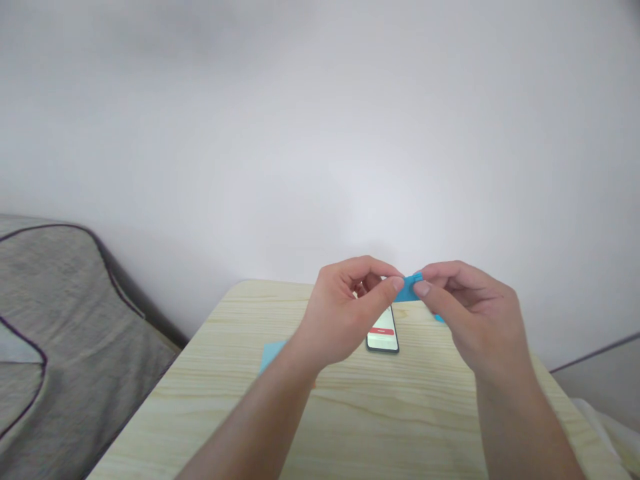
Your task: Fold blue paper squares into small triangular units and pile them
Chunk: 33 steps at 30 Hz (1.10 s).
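Both hands are raised above a light wooden table (380, 413). Between them is a small folded piece of blue paper (409, 289). My left hand (345, 313) pinches its left end with thumb and forefinger. My right hand (467, 313) pinches its right end the same way. A bit more blue shows under my right hand (439, 319). A phone (384, 333) with a lit screen lies on the table below the hands, partly hidden by my left hand.
A sheet of blue paper (273, 353) lies flat on the table, mostly hidden by my left forearm. A grey cushioned seat with dark piping (65, 333) stands at the left. A plain white wall rises behind the table.
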Available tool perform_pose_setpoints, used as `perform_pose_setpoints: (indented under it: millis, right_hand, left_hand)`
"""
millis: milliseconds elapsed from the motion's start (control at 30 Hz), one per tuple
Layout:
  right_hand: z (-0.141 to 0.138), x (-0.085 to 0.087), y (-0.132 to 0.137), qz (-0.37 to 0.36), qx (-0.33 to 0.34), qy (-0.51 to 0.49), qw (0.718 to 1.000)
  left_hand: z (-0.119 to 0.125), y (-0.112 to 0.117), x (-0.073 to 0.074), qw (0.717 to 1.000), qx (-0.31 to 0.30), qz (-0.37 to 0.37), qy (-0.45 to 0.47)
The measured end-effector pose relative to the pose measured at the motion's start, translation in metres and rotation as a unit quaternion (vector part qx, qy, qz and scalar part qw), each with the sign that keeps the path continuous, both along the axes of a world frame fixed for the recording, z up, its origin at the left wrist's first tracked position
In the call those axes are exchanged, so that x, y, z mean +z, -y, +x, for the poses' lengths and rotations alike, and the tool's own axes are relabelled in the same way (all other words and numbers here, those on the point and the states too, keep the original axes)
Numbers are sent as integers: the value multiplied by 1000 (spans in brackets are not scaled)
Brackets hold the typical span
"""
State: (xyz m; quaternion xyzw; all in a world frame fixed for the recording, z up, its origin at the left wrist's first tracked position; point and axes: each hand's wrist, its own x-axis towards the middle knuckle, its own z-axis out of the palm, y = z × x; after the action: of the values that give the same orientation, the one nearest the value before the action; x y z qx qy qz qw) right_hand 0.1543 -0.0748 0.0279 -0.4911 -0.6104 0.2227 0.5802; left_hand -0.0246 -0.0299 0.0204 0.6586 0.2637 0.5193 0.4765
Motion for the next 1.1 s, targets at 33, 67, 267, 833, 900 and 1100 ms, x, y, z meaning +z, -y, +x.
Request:
perform_pose_setpoints:
  millis: [33, 67, 267, 833, 900, 1100]
  right_hand:
    - [0, 0, 0, 0, 1, -1, 1000]
    - [0, 0, 0, 0, 1, 0, 1000]
    - [0, 3, 1, 9, 2, 32, 999]
    - [9, -12, -9, 14, 29, -71, 997]
    - [10, -10, -9, -4, 39, -50, 998]
    - [9, -3, -3, -29, 75, 12, 997]
  left_hand:
    - [0, 0, -1, 1000, 3, 7, -5]
    - [0, 1, -1, 1000, 9, 15, -12]
    - [3, 4, -3, 994, 61, 73, -52]
    - [1, -2, -3, 995, 37, 77, -42]
    - [1, -2, -3, 995, 32, 79, -54]
    - [-1, -1, -1, 995, -21, 72, -72]
